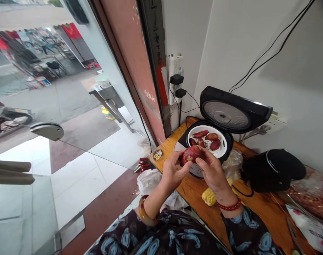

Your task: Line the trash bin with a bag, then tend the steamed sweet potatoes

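Note:
Between my two hands is a red-skinned sweet potato [191,155], held in front of an uncovered rice cooker [229,140]. My left hand [174,170] grips its left side with the thumb underneath. From the right, the fingers and thumb of my right hand [210,168] close on it. Behind the hands, a white steamer basket [222,151] sits in the cooker with several sweet potatoes [215,145] on its perforated bottom. The cooker's lid [235,109] stands raised toward the wall. A yellow corn cob [209,197] lies on the table beside my right wrist.
The wooden table [198,202] also bears a clear plastic bag [233,163], a black lidded pot [273,171], a printed packet [310,228] and a round sticker [157,154]. A power strip [175,79] hangs on the wall. White bags [149,181] are left of the table, near a glass door [78,191].

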A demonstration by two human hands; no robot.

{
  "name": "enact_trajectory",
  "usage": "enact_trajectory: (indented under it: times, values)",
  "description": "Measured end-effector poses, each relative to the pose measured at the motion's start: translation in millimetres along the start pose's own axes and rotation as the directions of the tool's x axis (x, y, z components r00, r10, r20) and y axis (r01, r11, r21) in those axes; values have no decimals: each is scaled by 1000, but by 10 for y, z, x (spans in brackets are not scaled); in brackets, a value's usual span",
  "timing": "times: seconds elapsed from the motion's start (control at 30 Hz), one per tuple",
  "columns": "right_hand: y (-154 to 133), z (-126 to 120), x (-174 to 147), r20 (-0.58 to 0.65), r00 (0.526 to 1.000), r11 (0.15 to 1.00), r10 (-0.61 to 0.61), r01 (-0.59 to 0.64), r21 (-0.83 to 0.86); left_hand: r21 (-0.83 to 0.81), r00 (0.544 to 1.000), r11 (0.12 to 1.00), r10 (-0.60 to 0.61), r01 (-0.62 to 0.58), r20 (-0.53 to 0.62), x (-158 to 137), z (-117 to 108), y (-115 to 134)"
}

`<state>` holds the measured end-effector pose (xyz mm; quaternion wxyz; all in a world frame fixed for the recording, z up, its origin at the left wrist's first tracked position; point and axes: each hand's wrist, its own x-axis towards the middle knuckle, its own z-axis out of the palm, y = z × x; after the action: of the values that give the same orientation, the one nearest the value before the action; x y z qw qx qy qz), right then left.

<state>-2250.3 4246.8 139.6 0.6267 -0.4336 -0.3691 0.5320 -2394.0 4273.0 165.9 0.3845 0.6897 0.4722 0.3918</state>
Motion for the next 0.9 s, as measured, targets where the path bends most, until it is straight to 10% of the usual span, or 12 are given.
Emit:
enact_trajectory:
  times: [0.53,0.9]
  values:
    - [-176,-112,-210,5,1000,997,23,-23,73,-64,1000,998,7,-7,-1,-212,146,154]
    - [-178,-117,-275,-36,996,979,83,-75,191,174,992,977,122,-122,9,-253,204,257]
